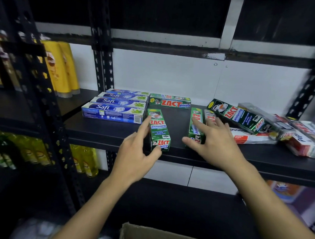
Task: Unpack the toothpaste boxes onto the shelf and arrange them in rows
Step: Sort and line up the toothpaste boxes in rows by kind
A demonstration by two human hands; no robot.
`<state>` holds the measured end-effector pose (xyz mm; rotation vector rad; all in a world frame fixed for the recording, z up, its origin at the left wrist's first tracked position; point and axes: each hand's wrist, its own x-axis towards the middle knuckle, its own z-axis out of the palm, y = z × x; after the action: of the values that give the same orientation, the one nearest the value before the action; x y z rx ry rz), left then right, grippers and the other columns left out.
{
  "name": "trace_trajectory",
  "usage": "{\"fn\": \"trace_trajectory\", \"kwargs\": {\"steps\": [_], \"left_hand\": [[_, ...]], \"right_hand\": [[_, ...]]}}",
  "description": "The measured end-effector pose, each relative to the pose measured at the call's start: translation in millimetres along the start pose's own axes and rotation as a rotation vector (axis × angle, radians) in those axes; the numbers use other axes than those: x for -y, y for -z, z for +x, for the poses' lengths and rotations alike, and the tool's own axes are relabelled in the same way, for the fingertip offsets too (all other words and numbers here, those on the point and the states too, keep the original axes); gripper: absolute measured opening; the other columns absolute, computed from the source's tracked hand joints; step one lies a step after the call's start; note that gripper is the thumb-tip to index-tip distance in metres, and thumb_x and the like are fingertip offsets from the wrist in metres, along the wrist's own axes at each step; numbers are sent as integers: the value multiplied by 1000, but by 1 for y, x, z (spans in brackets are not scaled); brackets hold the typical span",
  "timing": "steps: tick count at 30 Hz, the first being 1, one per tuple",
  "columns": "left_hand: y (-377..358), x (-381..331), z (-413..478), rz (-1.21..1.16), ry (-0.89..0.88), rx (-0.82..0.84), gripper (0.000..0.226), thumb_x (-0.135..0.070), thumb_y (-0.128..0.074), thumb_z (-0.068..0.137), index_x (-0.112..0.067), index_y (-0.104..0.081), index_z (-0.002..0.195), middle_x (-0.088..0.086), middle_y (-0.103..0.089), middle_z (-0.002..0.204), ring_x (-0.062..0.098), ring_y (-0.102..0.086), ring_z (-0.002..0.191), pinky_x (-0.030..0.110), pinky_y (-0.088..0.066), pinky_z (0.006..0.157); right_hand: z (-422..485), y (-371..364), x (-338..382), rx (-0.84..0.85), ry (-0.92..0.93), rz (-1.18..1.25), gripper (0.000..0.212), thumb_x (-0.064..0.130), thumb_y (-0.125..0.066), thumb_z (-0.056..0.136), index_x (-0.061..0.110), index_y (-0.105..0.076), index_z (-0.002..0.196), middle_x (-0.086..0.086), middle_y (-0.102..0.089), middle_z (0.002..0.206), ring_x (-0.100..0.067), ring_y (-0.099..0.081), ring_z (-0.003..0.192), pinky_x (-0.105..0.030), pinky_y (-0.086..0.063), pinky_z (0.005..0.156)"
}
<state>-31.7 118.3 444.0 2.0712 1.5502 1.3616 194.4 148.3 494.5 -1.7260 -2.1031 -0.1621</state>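
Squaring a Zact box (158,126) at frame centre on the shelf (174,120), the left hand (137,152) pinches it between thumb and forefinger. The right hand (213,141) rests spread fingers (198,124) on two more boxes (196,114). These cartons look light, stiff and glossy, so the long sides are probably the best hold.

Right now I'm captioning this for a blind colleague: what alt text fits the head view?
A person's left hand grips a green Zact box on a shelf while the right hand rests on two more Zact boxes. Blue Safi boxes lie in rows at left.
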Motion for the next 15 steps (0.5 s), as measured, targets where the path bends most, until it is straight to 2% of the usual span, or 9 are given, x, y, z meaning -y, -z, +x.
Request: {"fn": "trace_trajectory", "kwargs": {"steps": [2, 4, 5, 6, 8, 9, 12, 13, 15], "left_hand": [[-1, -7, 2, 116, -8, 6, 74, -54, -64, 86, -49, -26, 150, -23, -57, 124, 3, -49, 119, 25, -38, 104], [-3, -9, 5, 195, 31, -3, 74, -71, -60, 80, -43, -40, 145, -14, -60, 132, 14, -48, 127, 32, -34, 111], [-4, -9, 5, 203, 28, -17, 73, -74, -60, 77, -41, -46, 141, -13, -63, 127, 13, -52, 122, 31, -39, 107], [-5, -8, 7, 202, 14, -36, 71, -75, -61, 77, -40, -50, 137, -14, -66, 119, 8, -57, 111, 26, -44, 98], [-4, -10, 12, 217, 4, -48, 64, -71, -64, 77, -38, -55, 132, -16, -69, 106, -1, -55, 90, 18, -41, 80], [-3, -10, 14, 226, 7, -41, 62, -70, -65, 77, -38, -56, 130, -15, -69, 103, -2, -54, 85, 17, -40, 76], [-2, -10, 22, 230, 15, -1, 58, -67, -67, 76, -37, -57, 124, -15, -71, 97, 2, -62, 85, 23, -48, 75], [-3, -10, 24, 220, 20, 17, 56, -67, -68, 76, -37, -57, 122, -16, -72, 95, 3, -64, 85, 26, -51, 76], [-4, -9, 27, 205, 28, 45, 54, -66, -68, 73, -38, -56, 118, -17, -72, 89, 3, -65, 82, 28, -53, 75]], "right_hand": [[-1, -5, 1, 3, 20, -154, 78, 79, -35, 82, 39, -33, 149, -9, -39, 153, -34, -18, 148, -57, -11, 118], [-1, -5, 4, -12, 36, -191, 73, 75, -37, 86, 36, -36, 148, -6, -43, 150, -31, -20, 148, -59, -10, 117], [-1, -4, 7, -19, 42, -186, 70, 71, -41, 88, 34, -38, 147, -5, -45, 149, -29, -21, 148, -60, -10, 118], [-1, -3, 8, -24, 43, -174, 66, 67, -44, 89, 33, -41, 146, -4, -46, 148, -26, -23, 147, -60, -10, 118], [-2, 0, 9, -34, 40, -110, 59, 59, -50, 91, 32, -45, 144, -3, -48, 148, -23, -29, 145, -58, -9, 119], [-3, 2, 9, -46, 36, -42, 55, 53, -53, 92, 32, -48, 142, -3, -49, 147, -22, -34, 143, -56, -9, 120], [-5, 6, 4, -113, 35, 110, 46, 34, -59, 91, 31, -56, 136, -2, -51, 145, -23, -42, 139, -54, -10, 121], [-6, 5, 3, -130, 41, 78, 47, 32, -58, 90, 30, -55, 137, -3, -47, 149, -25, -37, 141, -55, -11, 120], [-11, -2, 1, -138, 23, -83, 56, 43, -55, 91, 25, -47, 143, -8, -33, 157, -30, -22, 148, -59, -13, 118]]}}
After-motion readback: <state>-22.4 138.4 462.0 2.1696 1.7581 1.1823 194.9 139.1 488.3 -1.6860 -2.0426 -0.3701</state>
